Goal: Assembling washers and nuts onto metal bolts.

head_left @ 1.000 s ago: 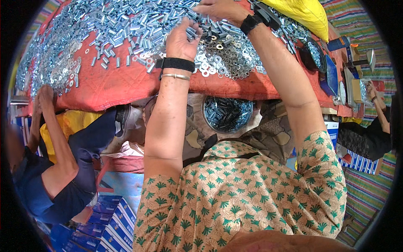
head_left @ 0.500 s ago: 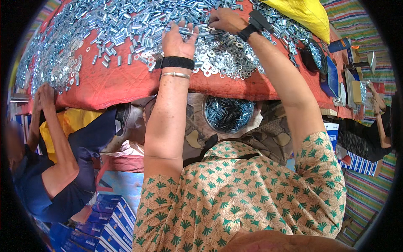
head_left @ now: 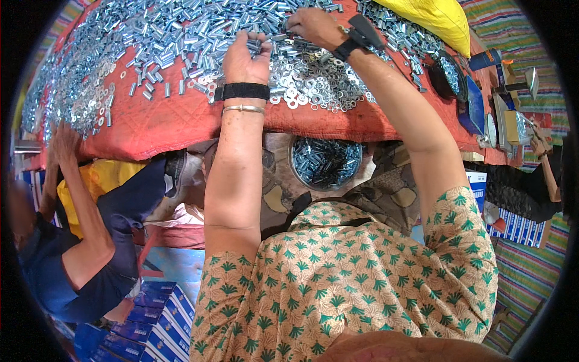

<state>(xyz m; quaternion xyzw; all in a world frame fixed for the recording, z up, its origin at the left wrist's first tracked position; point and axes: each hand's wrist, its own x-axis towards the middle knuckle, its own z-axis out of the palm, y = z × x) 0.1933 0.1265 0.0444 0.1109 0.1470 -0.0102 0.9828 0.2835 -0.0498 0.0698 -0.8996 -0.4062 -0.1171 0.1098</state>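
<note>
A broad heap of short, shiny metal sleeves covers the far part of a red cloth. Over the near side of that heap is my left hand, palm up, its fingers curled around metal sleeves; how many cannot be made out. My right hand reaches into the sleeves just to the right, fingers bent together and pointing left. What its fingertips pinch, if anything, is hidden. Flat washers lie loose below and between my hands.
In front of my lap stands a round tub of sleeves and darker pieces. A yellow sack lies far right, near a black container and a blue tray. At left, another person's hands work at the cloth's edge; blue boxes stand below.
Both my hands have shifted slightly left over the pile. My left fingers have curled in more around the sleeves. The other person's hands at left have moved slightly.
</note>
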